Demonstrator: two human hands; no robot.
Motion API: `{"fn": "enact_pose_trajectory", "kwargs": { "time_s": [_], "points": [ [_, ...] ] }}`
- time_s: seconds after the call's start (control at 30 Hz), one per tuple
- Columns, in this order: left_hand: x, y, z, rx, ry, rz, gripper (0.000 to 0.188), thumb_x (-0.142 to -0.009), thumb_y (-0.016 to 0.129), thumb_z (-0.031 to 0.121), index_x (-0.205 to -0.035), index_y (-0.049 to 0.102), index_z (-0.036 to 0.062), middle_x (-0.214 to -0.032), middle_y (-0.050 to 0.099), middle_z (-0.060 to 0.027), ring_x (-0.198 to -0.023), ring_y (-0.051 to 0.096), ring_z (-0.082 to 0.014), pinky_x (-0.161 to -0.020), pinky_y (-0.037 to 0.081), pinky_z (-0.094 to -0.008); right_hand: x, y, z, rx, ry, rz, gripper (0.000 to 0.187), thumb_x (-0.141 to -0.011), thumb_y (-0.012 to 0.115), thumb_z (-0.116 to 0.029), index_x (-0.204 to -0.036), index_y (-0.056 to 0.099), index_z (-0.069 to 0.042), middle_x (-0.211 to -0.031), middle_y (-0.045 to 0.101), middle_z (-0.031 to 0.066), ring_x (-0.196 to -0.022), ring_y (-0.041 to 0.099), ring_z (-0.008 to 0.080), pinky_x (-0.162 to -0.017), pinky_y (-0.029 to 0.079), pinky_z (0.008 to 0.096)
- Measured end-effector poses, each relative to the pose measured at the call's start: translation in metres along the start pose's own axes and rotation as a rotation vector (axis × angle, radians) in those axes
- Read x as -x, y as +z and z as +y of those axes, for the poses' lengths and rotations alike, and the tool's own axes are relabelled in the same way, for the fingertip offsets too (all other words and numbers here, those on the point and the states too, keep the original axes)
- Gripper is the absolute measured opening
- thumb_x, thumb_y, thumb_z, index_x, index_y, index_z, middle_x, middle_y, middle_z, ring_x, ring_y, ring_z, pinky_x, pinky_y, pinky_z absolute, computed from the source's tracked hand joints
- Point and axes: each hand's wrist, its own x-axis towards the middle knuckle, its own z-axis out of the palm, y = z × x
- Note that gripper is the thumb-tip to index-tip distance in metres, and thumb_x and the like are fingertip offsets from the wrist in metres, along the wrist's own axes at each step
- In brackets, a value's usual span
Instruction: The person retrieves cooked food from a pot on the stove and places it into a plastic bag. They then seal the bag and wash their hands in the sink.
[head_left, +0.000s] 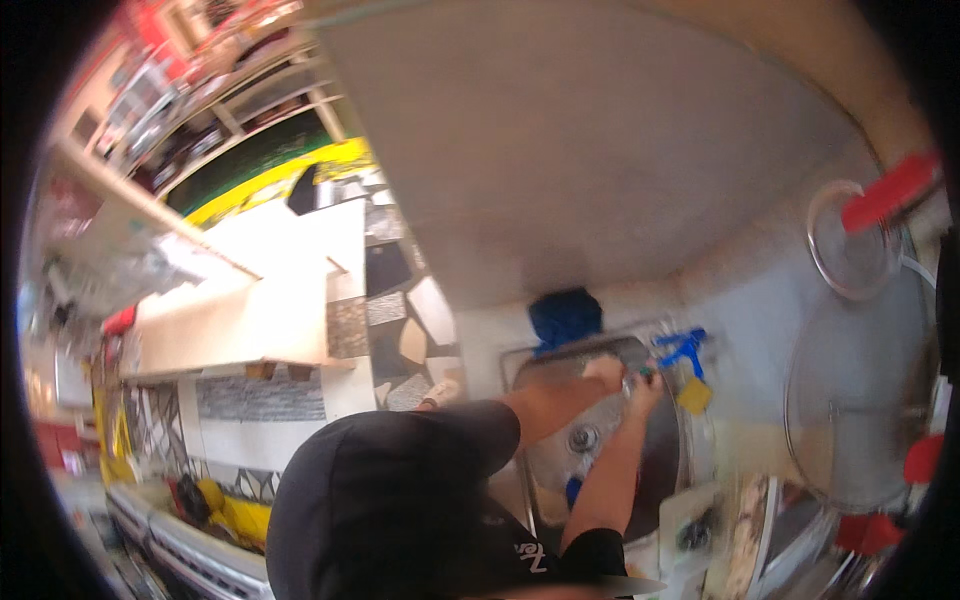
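Over the far part of a metal sink (535,470), my two hands come close together. My left hand (604,371) is closed, its fingers too small and blurred to show what is in them. Right beside it my right hand (646,388) is closed around something small, with a greenish glint, that I cannot make out. Below my hands is the round drain (583,438). A small dark blue thing (573,490) lies in the sink near my right forearm. A yellow sponge (694,397) and a blue branching object (684,349) rest on the right rim.
A dark blue cloth (566,318) lies behind the sink, against a large grey panel (600,150). To the right hang a round metal-rimmed item (853,240) and a red-handled thing (890,193). Left stands a pale wooden bench (230,325) on a patterned stone floor.
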Motion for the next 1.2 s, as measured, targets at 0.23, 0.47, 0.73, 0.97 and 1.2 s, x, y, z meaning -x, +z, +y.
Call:
{"fn": "enact_pose_trajectory", "kwargs": {
  "time_s": [0.23,0.47,0.73,0.97,1.2],
  "points": [
    [0.075,-0.039,-0.057,-0.334,0.073,-0.283,0.05,-0.073,0.063,0.013,-0.121,0.056,0.0047,-0.133,0.044,-0.02,-0.124,0.041,-0.033,-0.097,0.033,-0.0533,0.004,0.031,0.005,0.311,0.224,0.01,0.025,-0.082,0.057,-0.004,-0.105,0.062,0.005,-0.096,0.063,0.0124,-0.089,0.058,0.0244,-0.082,0.044,0.0347],
    [0.1,-0.029,-0.095,-0.634,0.346,-0.353,0.045,-0.073,0.064,0.021,-0.116,0.06,0.0064,-0.122,0.052,-0.0188,-0.116,0.048,-0.0328,-0.094,0.037,-0.0489,0.013,0.026,0.002,-0.062,0.457,0.052,0.05,-0.078,0.051,0.001,-0.128,0.047,0.001,-0.109,0.058,0.0145,-0.09,0.054,0.0243,-0.08,0.043,0.035],
    [0.155,-0.115,-0.207,-0.359,0.722,-0.392,0.038,-0.074,0.062,0.028,-0.104,0.065,0.005,-0.101,0.062,-0.0185,-0.097,0.058,-0.0346,-0.089,0.044,-0.043,-0.02,-0.009,-0.159,0.301,-0.091,0.11,0.046,-0.084,0.055,-0.013,-0.128,0.048,-0.003,-0.107,0.058,0.0129,-0.089,0.058,0.0223,-0.073,0.047,0.031],
    [0.213,-0.281,-0.445,-0.372,0.408,-0.261,0.037,-0.078,0.061,0.025,-0.108,0.062,0.0038,-0.102,0.065,-0.0149,-0.094,0.061,-0.0327,-0.082,0.049,-0.0395,0.026,0.089,-0.197,1.49,0.202,0.337,0.048,-0.084,0.05,-0.043,-0.119,0.059,-0.013,-0.122,0.058,0.012,-0.105,0.058,0.0322,-0.089,0.043,0.0488],
    [0.252,-0.451,-0.6,0.047,-0.207,0.03,0.045,-0.079,0.066,0.033,-0.115,0.059,0.0072,-0.111,0.062,-0.0163,-0.104,0.058,-0.0289,-0.088,0.046,-0.0385,0.133,0.065,-0.18,1.212,-0.069,0.494,0.037,-0.086,0.047,-0.034,-0.111,0.06,-0.009,-0.109,0.06,0.0122,-0.097,0.058,0.0295,-0.082,0.045,0.0446]
  ]
}}
